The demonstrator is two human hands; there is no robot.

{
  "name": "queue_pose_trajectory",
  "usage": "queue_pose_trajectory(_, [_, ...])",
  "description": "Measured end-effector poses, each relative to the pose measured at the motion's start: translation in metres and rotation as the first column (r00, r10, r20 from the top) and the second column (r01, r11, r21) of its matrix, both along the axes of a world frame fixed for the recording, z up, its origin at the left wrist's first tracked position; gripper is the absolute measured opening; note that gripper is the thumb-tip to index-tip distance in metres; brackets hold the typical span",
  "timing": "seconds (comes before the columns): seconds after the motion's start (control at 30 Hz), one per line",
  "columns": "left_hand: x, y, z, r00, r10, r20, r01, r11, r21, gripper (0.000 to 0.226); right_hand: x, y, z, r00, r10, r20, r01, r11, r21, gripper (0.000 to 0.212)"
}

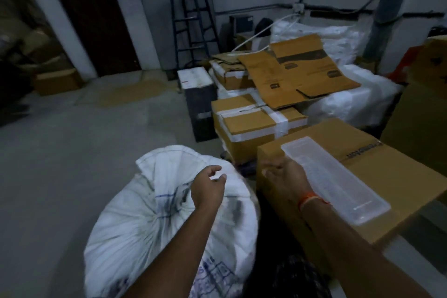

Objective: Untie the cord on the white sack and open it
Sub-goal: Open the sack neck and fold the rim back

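A full white woven sack with blue print stands on the floor at lower centre. Its neck is gathered into a bunch near the middle, and the loose top flap sticks up behind. The cord itself is hard to make out in the dim light. My left hand hovers over the sack's top, fingers curled and apart, holding nothing. My right hand is to the right of the sack, above the edge of a cardboard box, fingers loosely spread and empty. An orange thread is on that wrist.
A cardboard box at the right carries a clear plastic tray. More taped boxes, flattened cardboard and white plastic-wrapped bundles are stacked behind. A dark stepladder leans at the back wall. Bare concrete floor lies to the left.
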State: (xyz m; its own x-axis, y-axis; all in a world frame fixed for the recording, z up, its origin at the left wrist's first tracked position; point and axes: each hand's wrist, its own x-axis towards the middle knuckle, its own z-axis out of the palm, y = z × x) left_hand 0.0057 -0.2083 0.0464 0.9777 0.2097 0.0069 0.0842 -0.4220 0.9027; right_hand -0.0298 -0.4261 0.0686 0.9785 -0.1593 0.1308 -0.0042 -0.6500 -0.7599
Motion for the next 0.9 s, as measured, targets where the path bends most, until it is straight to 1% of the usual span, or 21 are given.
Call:
queue_pose_trajectory(0.1, [-0.004, 0.052, -0.002, 0.996, 0.087, 0.021, -0.088, 0.996, 0.026, 0.021, 0.013, 0.049, -0.013, 0.991, 0.127, 0.037, -0.126, 0.992, -0.02, 0.022])
queue_pose_trajectory(0.2, [-0.003, 0.09, -0.003, 0.987, 0.157, 0.032, -0.158, 0.987, 0.039, 0.022, 0.026, 0.086, -0.026, 0.983, 0.184, -0.006, -0.183, 0.982, 0.04, 0.023])
queue_pose_trajectory(0.33, [0.011, 0.121, -0.011, 0.982, 0.185, 0.045, -0.187, 0.981, 0.059, 0.02, 0.04, 0.125, -0.037, 0.977, 0.213, -0.004, -0.211, 0.973, 0.093, 0.021])
queue_pose_trajectory(0.47, [0.034, 0.141, -0.021, 0.98, 0.173, 0.098, -0.186, 0.971, 0.148, 0.02, 0.058, 0.159, -0.043, 0.977, 0.215, -0.015, -0.211, 0.968, 0.138, 0.021])
queue_pose_trajectory(0.7, [0.077, 0.164, -0.051, 0.978, 0.157, 0.137, -0.183, 0.963, 0.198, 0.023, 0.103, 0.217, -0.059, 0.967, 0.246, 0.068, -0.249, 0.968, 0.039, 0.031])
queue_pose_trajectory(0.77, [0.089, 0.17, -0.06, 0.975, 0.183, 0.129, -0.209, 0.951, 0.226, 0.021, 0.118, 0.23, -0.066, 0.971, 0.221, 0.094, -0.221, 0.975, -0.012, 0.032])
queue_pose_trajectory(0.87, [0.102, 0.175, -0.073, 0.963, 0.254, 0.095, -0.267, 0.946, 0.185, 0.025, 0.141, 0.243, -0.077, 0.985, 0.149, 0.083, -0.146, 0.988, -0.047, 0.035])
queue_pose_trajectory(0.9, [0.105, 0.176, -0.076, 0.964, 0.252, 0.085, -0.264, 0.949, 0.171, 0.026, 0.147, 0.246, -0.079, 0.988, 0.132, 0.079, -0.128, 0.991, -0.047, 0.036])
